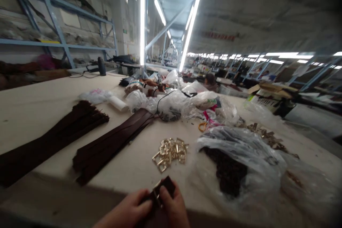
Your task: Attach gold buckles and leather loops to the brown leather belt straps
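1. Two hands are working close together over the counter's point(48, 91) near edge: the left hand point(133, 206) is pinching a dark brown strap point(168, 184) beside a metal buckle point(158, 199), and the right hand point(175, 206) is clamping the strap's squared end, its thumb pressing on top.
2. The strap is passing by or through the buckle; blur is hiding exactly how, so I cannot tell whether it is threaded.
3. For good work, I judge, the left hand should be steadying the buckle squarely while the right is keeping the strap flat, untwisted and centred against the bar.
4. Even thumb pressure should be helping, since the strap is looking like stiff leather that could be creasing if forced.
5. More pale-gold buckles point(171, 152) are lying in a loose, shiny heap just beyond the hands, their angular frames overlapping.
6. Long, flat brown strips are resting left of the heap: one bundle point(112, 142) is nearing the front edge, another point(56, 133) is stretching toward the left edge, its far end looking ragged.
7. Toward the right edge, a crinkled, translucent plastic bag point(256, 149) is covering small, dark, rough-looking pieces point(231, 172).
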Demonstrator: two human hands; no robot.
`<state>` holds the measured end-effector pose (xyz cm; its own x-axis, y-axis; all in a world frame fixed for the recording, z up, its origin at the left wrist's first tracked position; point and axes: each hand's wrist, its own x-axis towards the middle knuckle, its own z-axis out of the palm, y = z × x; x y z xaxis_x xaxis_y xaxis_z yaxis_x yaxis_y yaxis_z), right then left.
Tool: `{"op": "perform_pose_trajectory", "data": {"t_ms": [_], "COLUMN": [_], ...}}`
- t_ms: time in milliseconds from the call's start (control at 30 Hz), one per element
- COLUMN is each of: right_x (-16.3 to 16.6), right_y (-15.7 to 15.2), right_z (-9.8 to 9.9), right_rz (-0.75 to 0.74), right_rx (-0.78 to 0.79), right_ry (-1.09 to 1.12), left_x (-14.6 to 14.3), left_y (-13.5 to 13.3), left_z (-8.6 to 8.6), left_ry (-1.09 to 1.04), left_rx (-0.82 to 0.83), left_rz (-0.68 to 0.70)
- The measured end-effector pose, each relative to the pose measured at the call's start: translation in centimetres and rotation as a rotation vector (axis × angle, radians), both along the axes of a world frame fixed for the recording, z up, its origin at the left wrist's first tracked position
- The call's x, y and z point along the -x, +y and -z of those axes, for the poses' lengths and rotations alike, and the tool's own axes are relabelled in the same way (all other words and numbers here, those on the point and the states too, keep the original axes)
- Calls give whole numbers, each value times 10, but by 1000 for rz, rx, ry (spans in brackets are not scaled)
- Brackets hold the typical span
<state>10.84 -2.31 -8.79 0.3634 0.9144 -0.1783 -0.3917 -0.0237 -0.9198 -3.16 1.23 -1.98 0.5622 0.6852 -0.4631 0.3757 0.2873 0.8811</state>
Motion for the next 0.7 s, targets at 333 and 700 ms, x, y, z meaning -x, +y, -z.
{"op": "perform_pose_trajectory", "data": {"t_ms": [333, 700], "right_x": [10, 10], "right_y": [-30, -37], "right_z": [-12, -15], "right_rz": [-98, -195], "right_rx": [106, 73], "right_ry": [46, 65], "left_x": [3, 9], "left_y": [-5, -5], "left_z": [17, 21], "left_ry": [-153, -137], "left_rx": [114, 156], "left_rz": [86, 54]}}
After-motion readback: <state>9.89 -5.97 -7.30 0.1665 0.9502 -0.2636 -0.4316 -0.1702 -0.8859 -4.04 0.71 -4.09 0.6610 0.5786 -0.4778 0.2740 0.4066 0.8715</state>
